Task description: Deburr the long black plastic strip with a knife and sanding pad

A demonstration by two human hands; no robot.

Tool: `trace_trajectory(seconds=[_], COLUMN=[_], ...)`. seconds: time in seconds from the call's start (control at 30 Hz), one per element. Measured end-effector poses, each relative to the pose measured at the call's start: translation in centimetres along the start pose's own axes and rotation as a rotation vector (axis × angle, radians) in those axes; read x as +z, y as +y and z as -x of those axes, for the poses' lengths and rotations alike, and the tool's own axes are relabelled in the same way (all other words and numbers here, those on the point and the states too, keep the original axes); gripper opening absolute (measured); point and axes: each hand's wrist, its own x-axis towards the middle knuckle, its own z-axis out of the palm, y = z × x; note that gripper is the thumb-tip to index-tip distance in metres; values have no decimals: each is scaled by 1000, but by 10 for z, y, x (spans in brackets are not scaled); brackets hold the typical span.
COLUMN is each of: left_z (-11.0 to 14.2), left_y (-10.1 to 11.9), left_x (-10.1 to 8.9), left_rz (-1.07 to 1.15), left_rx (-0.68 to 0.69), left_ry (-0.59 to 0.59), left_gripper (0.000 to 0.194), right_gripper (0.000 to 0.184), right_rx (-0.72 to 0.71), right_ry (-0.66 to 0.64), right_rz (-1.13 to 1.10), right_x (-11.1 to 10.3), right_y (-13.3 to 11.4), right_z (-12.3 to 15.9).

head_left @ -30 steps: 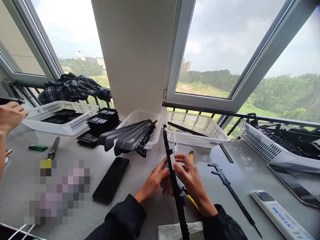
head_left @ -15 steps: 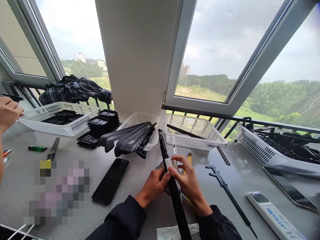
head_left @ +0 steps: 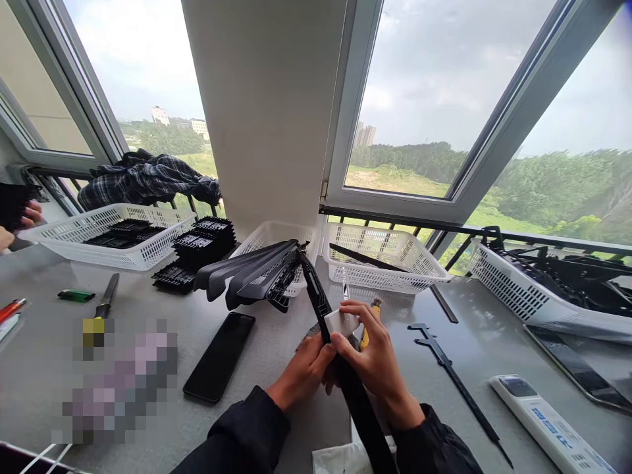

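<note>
My left hand [head_left: 307, 368] is closed around a long black plastic trim strip [head_left: 363, 418], which slants from the lower middle up toward the baskets. Between the thumb and fingers of my right hand [head_left: 378, 362] is a small white block [head_left: 340, 322], pressed against the strip's edge. Behind that hand lies a yellow-handled tool [head_left: 365, 339], partly covered. A white cloth or paper [head_left: 338, 459] lies under the strip's near end. Left of my hands a black phone [head_left: 220, 355] rests on the grey table [head_left: 266, 355].
Dark trim pieces [head_left: 257, 270] lean on a white basket [head_left: 284, 232]; another basket [head_left: 385, 283] stands beside it. A caliper [head_left: 447, 365] and white device [head_left: 538, 408] lie right. At left are a knife [head_left: 106, 296], stacked black parts [head_left: 197, 247] and another person's hand [head_left: 32, 214].
The black strip has turned, its far end swinging left and its ribbed side showing more. The white block is tilted differently against it. At far left the other person's hand has moved down and away.
</note>
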Motion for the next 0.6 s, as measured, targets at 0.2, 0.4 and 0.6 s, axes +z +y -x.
trace_trajectory(seconds=[0.2,0.4,0.6], left_z=[1,4,1], left_y=[-10,3,15], left_x=[3,4,3], left_rz=[42,90,183], left_rx=[0,-31,-14], left_ry=[20,21,108], left_gripper=[71,62,59], right_gripper=[30,29,37], right_rx=[-98,-51,96], right_ry=[-68,77,239], right_rz=[1,69,58], right_x=[2,0,-12], right_y=[-14,-3,11], right_z=[3,-1,-5])
